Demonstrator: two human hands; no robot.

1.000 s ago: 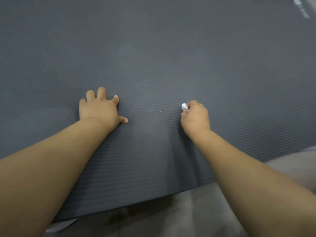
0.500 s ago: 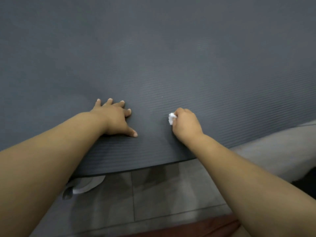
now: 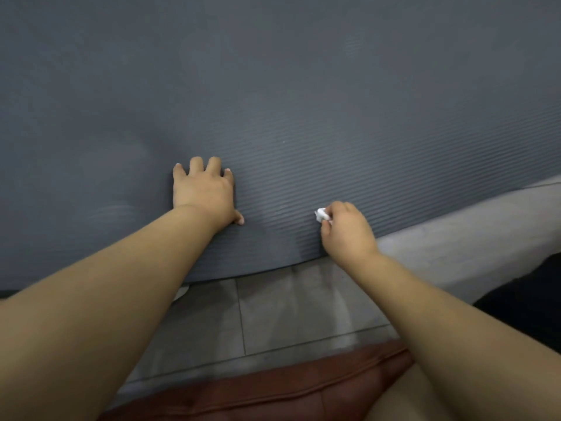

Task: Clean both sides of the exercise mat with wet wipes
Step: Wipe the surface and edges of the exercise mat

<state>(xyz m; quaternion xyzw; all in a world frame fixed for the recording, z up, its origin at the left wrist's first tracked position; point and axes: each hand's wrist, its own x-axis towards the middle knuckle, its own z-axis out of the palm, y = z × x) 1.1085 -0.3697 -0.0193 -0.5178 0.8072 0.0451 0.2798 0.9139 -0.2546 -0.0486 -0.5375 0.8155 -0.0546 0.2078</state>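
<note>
A dark grey ribbed exercise mat [image 3: 303, 86] fills the upper two thirds of the view and lies on a tiled floor. My left hand [image 3: 205, 192] presses flat on the mat near its front edge, fingers spread. To the right, my right hand [image 3: 347, 232] grips a small bunched white wet wipe [image 3: 321, 214] and holds it against the mat close to the front edge. Most of the wipe is hidden inside the fist.
Grey floor tiles [image 3: 288, 314] run in front of the mat. A reddish-brown cushion edge [image 3: 258, 390] lies at the bottom. A dark object [image 3: 531, 293] sits at the right edge. A bit of white [image 3: 182, 291] peeks from under the mat's front edge.
The view has tilted down, showing more floor and the brown cushion. My right hand with the wipe has drawn back toward the mat's front edge. My left hand stays pressed on the mat.
</note>
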